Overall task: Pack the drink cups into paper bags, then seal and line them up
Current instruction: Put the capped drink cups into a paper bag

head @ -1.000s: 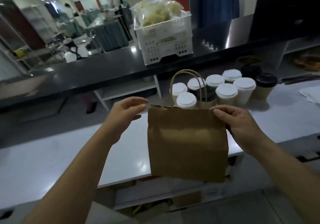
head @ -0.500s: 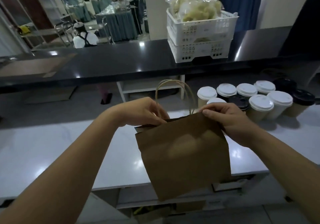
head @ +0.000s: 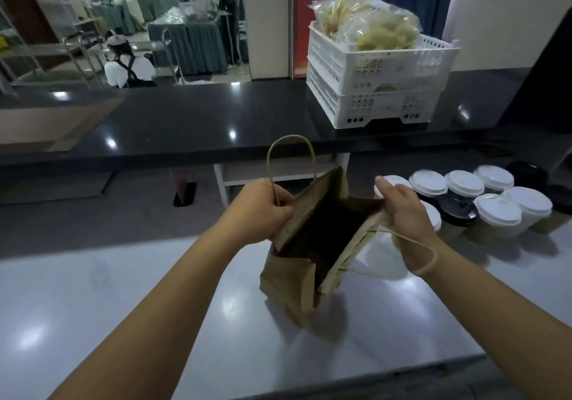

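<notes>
Item: paper bag (head: 288,279), brown, twisted-cord handles; standing on the white counter (head: 154,291) directly before the person, leaning a little, mouth pulled wide; interior dark and, as far as I can see from here, empty.

Left hand (head: 263,207): fingers curled tight, pinching the bag's left rim at the foot of the far handle (head: 291,139), which stands up in a loop.

Right hand (head: 405,213): fingers folded over the right rim, thumb lifted clear; the near handle (head: 424,260) droops across that wrist.

Stock awaiting packing: cups (head: 498,217), white-lidded for the most part, with black-lidded cups (head: 456,210) among them; all grouped on the counter just right of the bag, lids on, upright; the nearest ones partly hidden behind the right hand.

Background: two stacked white crates (head: 377,90) on the dark ledge (head: 216,121) beyond; not part of the job.

Progress, by my reckoning: very early; one bag opened and squared for loading, nothing loaded; no filled, sealed or lined-up bags anywhere in view.

Outstanding: lower cups into this bag; close and seal its top; repeat for the remaining cups; set the finished bags in a row.
</notes>
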